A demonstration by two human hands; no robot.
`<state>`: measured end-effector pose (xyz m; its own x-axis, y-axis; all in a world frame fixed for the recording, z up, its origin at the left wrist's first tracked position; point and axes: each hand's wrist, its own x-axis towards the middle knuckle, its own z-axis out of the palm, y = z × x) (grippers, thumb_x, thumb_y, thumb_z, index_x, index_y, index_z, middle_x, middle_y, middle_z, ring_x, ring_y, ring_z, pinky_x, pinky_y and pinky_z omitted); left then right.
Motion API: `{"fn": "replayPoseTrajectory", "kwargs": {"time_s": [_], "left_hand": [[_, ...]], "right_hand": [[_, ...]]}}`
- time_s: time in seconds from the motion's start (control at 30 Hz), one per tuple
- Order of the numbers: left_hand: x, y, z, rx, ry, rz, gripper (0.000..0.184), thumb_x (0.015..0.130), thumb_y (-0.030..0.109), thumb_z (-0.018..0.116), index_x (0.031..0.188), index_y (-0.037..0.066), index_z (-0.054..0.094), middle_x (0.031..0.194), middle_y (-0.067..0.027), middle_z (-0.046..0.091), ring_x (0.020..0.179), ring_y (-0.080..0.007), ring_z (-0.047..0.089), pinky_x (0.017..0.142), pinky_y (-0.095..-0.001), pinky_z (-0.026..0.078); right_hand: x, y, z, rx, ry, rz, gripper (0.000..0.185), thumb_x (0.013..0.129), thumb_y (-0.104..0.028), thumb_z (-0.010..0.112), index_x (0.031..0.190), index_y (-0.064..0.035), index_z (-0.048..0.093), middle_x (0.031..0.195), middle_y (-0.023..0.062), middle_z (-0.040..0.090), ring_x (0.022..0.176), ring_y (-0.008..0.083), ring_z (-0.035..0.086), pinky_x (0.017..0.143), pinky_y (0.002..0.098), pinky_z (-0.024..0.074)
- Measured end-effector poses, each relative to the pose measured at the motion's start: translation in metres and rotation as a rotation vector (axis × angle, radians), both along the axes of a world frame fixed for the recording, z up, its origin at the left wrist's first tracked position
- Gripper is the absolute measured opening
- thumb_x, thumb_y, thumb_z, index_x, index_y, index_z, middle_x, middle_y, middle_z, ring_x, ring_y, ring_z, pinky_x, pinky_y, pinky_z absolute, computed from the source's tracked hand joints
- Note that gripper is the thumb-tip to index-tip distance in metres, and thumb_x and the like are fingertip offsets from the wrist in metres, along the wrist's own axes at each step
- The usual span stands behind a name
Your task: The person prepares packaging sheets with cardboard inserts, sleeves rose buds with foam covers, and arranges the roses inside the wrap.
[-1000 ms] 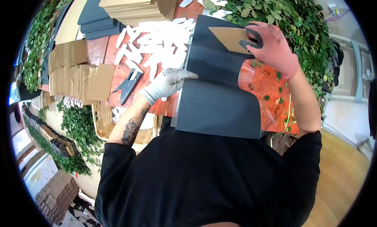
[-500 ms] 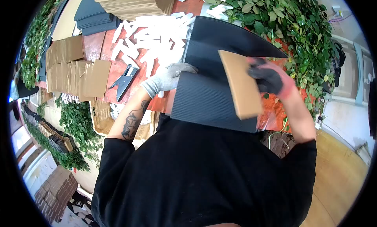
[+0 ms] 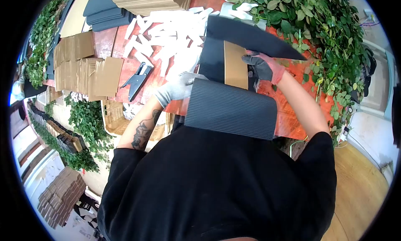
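Observation:
In front of my chest lies a black corrugated cardboard sheet, its near part folded back and its dark far part spread on the table. My left hand, in a grey glove, holds the left edge of the sheet at the fold. My right hand, in a red and dark grey glove, grips the right edge of a brown cardboard piece. That piece lies against the black sheet, its lower end behind the folded part. Left of my left hand is a black plier stapler.
White paper strips are scattered over the red table. Brown cardboard pieces stand in rows at left, with black sheets and a brown stack behind. Leafy greenery borders the right; a basket sits lower left.
My right hand has brought the brown cardboard piece up and left, from tilted in the air to against the black sheet. The folded part now bulges, and my left hand stays at its edge.

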<state>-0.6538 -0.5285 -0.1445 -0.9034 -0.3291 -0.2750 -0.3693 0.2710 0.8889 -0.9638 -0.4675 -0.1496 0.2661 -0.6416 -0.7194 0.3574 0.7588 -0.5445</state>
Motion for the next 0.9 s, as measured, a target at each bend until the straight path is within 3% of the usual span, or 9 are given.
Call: {"fn": "replayPoseTrajectory", "kwargs": {"time_s": [0.13,0.23,0.27,0.37,0.6,0.73,0.8,0.83,0.9], "left_hand": [[0.010,0.007,-0.004,0.274,0.217,0.147,0.031,0.087,0.020,0.054,0.111,0.001,0.060,0.102,-0.0139,0.065,0.096,-0.0250,0.062,0.087,-0.0326,0.046],[0.007,0.015,0.008,-0.160,0.076,0.108,0.031,0.086,0.023,0.054,0.108,0.003,0.061,0.101,-0.0173,0.064,0.096,-0.0296,0.061,0.085,-0.0354,0.046],[0.003,0.017,0.016,-0.159,0.078,0.104,0.031,0.086,0.023,0.054,0.108,0.003,0.061,0.101,-0.0173,0.064,0.096,-0.0296,0.061,0.085,-0.0354,0.046],[0.000,0.016,0.020,-0.174,0.053,0.124,0.028,0.084,0.023,0.055,0.104,0.005,0.063,0.095,-0.0173,0.064,0.089,-0.0329,0.062,0.080,-0.0386,0.048],[-0.001,0.000,0.007,-0.233,-0.040,0.043,0.029,0.084,0.021,0.054,0.109,0.009,0.062,0.105,-0.0178,0.063,0.091,-0.0312,0.063,0.080,-0.0359,0.049],[-0.006,-0.030,0.037,0.132,-0.323,-0.159,0.038,0.077,0.000,0.053,0.114,0.005,0.061,0.110,-0.0106,0.065,0.100,-0.0205,0.062,0.091,-0.0312,0.046],[-0.011,-0.043,0.023,0.094,0.021,-0.060,0.035,0.078,0.001,0.053,0.111,0.007,0.064,0.108,-0.0099,0.065,0.101,-0.0233,0.061,0.089,-0.0316,0.046],[-0.021,-0.045,0.021,-0.332,0.137,-0.136,0.033,0.079,0.009,0.060,0.112,0.011,0.063,0.119,-0.0107,0.059,0.102,-0.0281,0.059,0.089,-0.0342,0.046],[-0.036,-0.034,0.018,-0.495,0.038,-0.221,0.035,0.077,0.015,0.063,0.112,0.014,0.063,0.125,-0.0108,0.052,0.099,-0.0297,0.059,0.086,-0.0365,0.047]], "right_hand": [[0.008,0.003,-0.033,-0.206,0.190,0.120,0.039,0.085,-0.025,0.062,0.119,-0.0080,0.054,0.109,0.0037,0.061,0.096,0.0119,0.058,0.067,0.0259,0.0498],[0.028,0.002,-0.058,-0.527,0.969,0.178,0.036,0.080,-0.025,0.064,0.106,-0.0002,0.061,0.094,0.0114,0.066,0.088,0.0118,0.064,0.066,0.0279,0.0517],[0.036,-0.001,-0.033,-0.525,0.972,0.175,0.036,0.080,-0.025,0.064,0.106,-0.0002,0.061,0.094,0.0114,0.066,0.088,0.0118,0.064,0.066,0.0279,0.0517],[0.047,-0.006,0.000,-0.264,0.631,0.134,0.026,0.078,-0.016,0.065,0.095,0.0039,0.063,0.076,0.0106,0.066,0.054,0.0197,0.064,0.052,0.0299,0.0541],[0.057,-0.014,-0.001,-0.243,0.904,0.225,0.027,0.079,-0.014,0.063,0.091,0.0090,0.060,0.074,0.0126,0.064,0.058,0.0184,0.064,0.048,0.0311,0.0549],[0.062,-0.017,0.014,-0.184,0.902,0.277,0.028,0.080,-0.017,0.063,0.092,0.0081,0.061,0.074,0.0119,0.065,0.059,0.0177,0.065,0.048,0.0303,0.0548],[0.063,-0.015,0.013,-0.182,0.943,0.303,0.029,0.081,-0.018,0.062,0.093,0.0075,0.061,0.075,0.0117,0.066,0.059,0.0168,0.065,0.047,0.0288,0.0549],[0.065,-0.015,0.014,-0.186,0.948,0.297,0.029,0.081,-0.018,0.062,0.093,0.0075,0.061,0.075,0.0117,0.066,0.059,0.0168,0.065,0.047,0.0288,0.0549],[0.063,-0.014,0.016,-0.201,0.971,0.344,0.030,0.081,-0.023,0.062,0.091,0.0054,0.063,0.075,0.0125,0.066,0.056,0.0195,0.064,0.050,0.0331,0.0551]]}}
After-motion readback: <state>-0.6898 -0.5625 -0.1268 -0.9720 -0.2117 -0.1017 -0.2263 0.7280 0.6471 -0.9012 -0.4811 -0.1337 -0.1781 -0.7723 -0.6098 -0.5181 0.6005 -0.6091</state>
